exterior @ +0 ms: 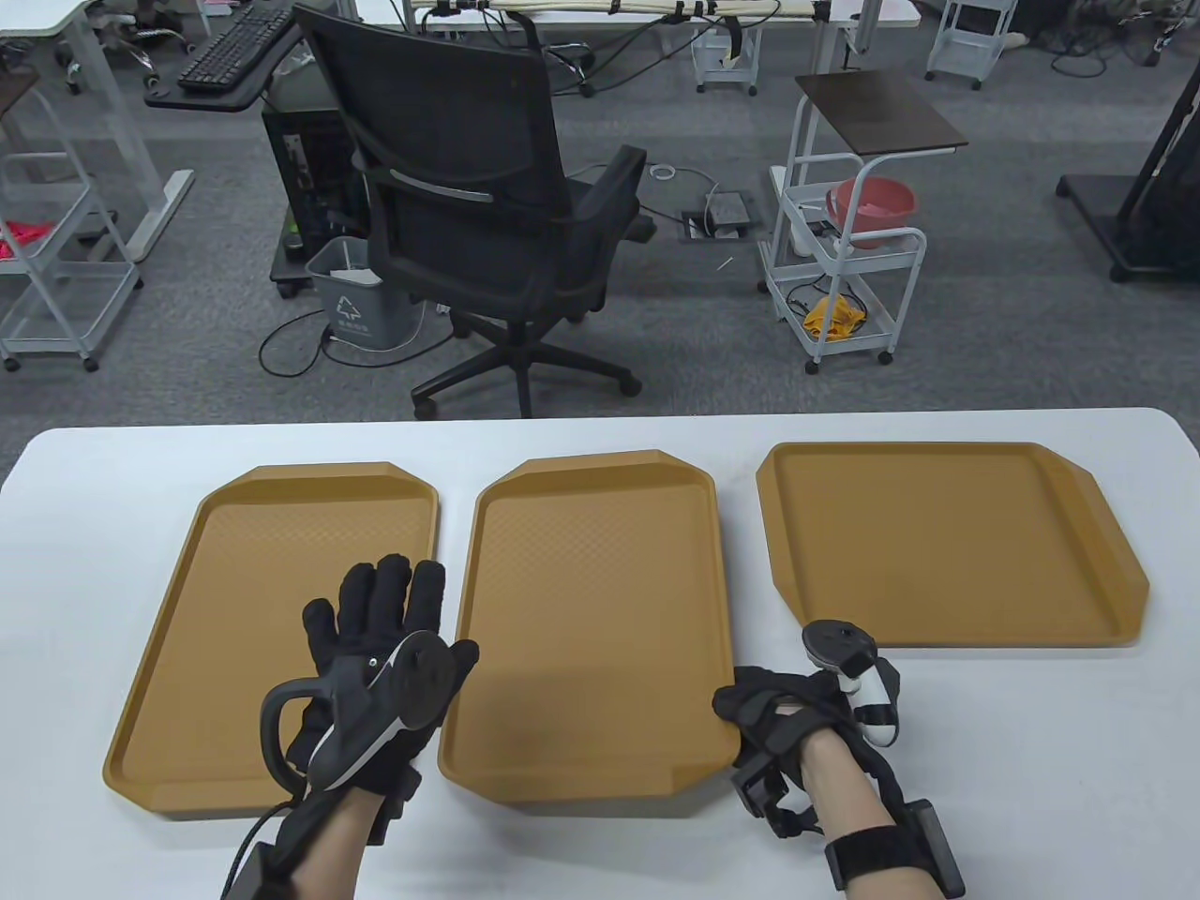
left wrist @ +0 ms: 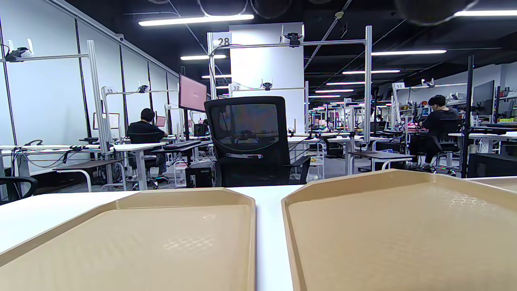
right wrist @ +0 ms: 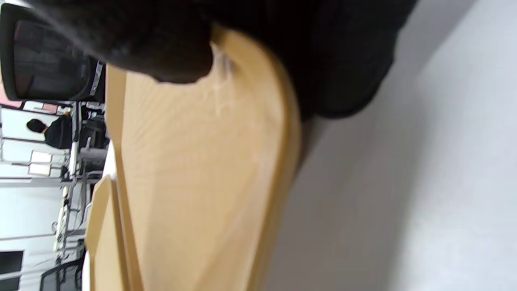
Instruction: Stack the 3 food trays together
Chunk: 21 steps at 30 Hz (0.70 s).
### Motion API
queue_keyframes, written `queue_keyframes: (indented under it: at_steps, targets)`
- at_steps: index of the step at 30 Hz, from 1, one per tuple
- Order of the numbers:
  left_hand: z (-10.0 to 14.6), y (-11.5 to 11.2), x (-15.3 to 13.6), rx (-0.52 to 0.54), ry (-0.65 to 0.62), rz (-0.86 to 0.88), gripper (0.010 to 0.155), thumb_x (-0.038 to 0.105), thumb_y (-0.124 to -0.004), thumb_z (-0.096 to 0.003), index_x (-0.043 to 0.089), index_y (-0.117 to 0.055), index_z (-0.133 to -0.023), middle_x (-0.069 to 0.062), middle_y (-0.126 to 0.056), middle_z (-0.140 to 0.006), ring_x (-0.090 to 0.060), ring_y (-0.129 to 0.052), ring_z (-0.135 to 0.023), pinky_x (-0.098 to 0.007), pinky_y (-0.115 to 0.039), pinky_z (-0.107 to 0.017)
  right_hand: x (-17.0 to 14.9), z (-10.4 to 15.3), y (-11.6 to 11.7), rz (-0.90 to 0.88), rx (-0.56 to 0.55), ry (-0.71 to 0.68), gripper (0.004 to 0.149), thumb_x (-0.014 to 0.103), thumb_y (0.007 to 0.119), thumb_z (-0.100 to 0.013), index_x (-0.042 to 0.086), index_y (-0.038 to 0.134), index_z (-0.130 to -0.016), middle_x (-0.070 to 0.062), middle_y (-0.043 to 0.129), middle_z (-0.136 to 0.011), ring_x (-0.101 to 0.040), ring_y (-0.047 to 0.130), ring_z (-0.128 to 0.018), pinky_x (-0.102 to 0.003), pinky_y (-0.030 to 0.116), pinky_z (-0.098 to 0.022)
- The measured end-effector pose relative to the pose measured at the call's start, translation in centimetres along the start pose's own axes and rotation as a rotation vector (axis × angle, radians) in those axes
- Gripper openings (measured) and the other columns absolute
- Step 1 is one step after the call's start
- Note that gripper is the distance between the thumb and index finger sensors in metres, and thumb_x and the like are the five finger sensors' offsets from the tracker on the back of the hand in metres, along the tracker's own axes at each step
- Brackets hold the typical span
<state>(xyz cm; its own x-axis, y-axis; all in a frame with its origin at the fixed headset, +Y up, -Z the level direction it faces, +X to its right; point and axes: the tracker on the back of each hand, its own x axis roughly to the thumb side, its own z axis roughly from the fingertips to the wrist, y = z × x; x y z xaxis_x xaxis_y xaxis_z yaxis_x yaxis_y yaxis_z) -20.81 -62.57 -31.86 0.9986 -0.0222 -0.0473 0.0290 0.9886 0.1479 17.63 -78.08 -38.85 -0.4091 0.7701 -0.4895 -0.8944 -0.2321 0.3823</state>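
Note:
Three tan food trays lie side by side on the white table: left tray, middle tray, right tray. My left hand is open with its fingers spread over the left tray's right part; I cannot tell whether it touches. My right hand grips the middle tray's right rim near its front corner. In the right wrist view the thumb lies on the middle tray's inner face. The left wrist view shows the left tray and the middle tray, but no fingers.
A black office chair stands just beyond the table's far edge. A white cart with a red bowl is further back on the right. A narrow strip of table separates each pair of trays.

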Motion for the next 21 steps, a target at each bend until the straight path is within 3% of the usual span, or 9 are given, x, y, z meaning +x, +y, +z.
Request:
queue_keyframes:
  at_steps: [6,9,14,17,21]
  targets:
    - [0.0,-0.1,-0.1,-0.009,-0.005,-0.003,0.081,0.071,-0.058,-0.0474,0.041,-0.024,-0.115,0.004,-0.027,-0.127,-0.033,-0.037,-0.121,-0.066,-0.037,-0.084,0.2,-0.1,0.6,0.073,0.017,-0.034,0.046,0.039,0.078,-0.054,0.012,0.068,-0.091,-0.014,0.09,-0.072,-0.02,0.102,-0.048,-0.032,0.088,-0.036]
    - [0.0,-0.1,-0.1,-0.01,-0.006,-0.002,0.081,0.071,-0.058,-0.0475,0.041,-0.024,-0.115,0.004,-0.028,-0.127,-0.033,-0.037,-0.122,-0.066,-0.037,-0.084,0.5,-0.2,0.8,0.093,0.03,-0.157,0.044,0.042,0.074,-0.055,0.014,0.072,-0.089,-0.012,0.094,-0.063,-0.017,0.103,-0.039,-0.028,0.089,-0.029]
    - [0.0,-0.1,-0.2,-0.016,-0.006,-0.002,0.081,0.071,-0.058,-0.0475,0.041,-0.024,-0.115,0.004,-0.028,-0.127,-0.033,-0.037,-0.122,-0.065,-0.037,-0.084,1.3,0.5,0.5,0.022,-0.048,-0.271,0.045,0.04,0.073,-0.055,0.008,0.073,-0.087,-0.012,0.096,-0.058,-0.015,0.104,-0.031,-0.024,0.089,-0.023]
    - [-0.1,-0.2,-0.2,-0.02,-0.006,-0.003,0.081,0.071,-0.058,-0.0474,0.041,-0.024,-0.115,0.004,-0.029,-0.127,-0.033,-0.037,-0.122,-0.065,-0.037,-0.084,2.1,1.2,0.5,-0.05,-0.056,-0.327,0.048,0.038,0.072,-0.055,0.003,0.072,-0.087,-0.015,0.095,-0.057,-0.015,0.104,-0.03,-0.024,0.089,-0.022]
    - [-0.1,-0.1,-0.3,-0.024,-0.005,0.004,0.081,0.07,-0.058,-0.0475,0.041,-0.025,-0.115,0.004,-0.029,-0.127,-0.033,-0.037,-0.121,-0.066,-0.037,-0.084,3.2,2.5,-0.1,-0.084,-0.145,-0.391,0.049,0.038,0.071,-0.055,0.001,0.069,-0.088,-0.016,0.094,-0.057,-0.016,0.103,-0.031,-0.024,0.089,-0.023]
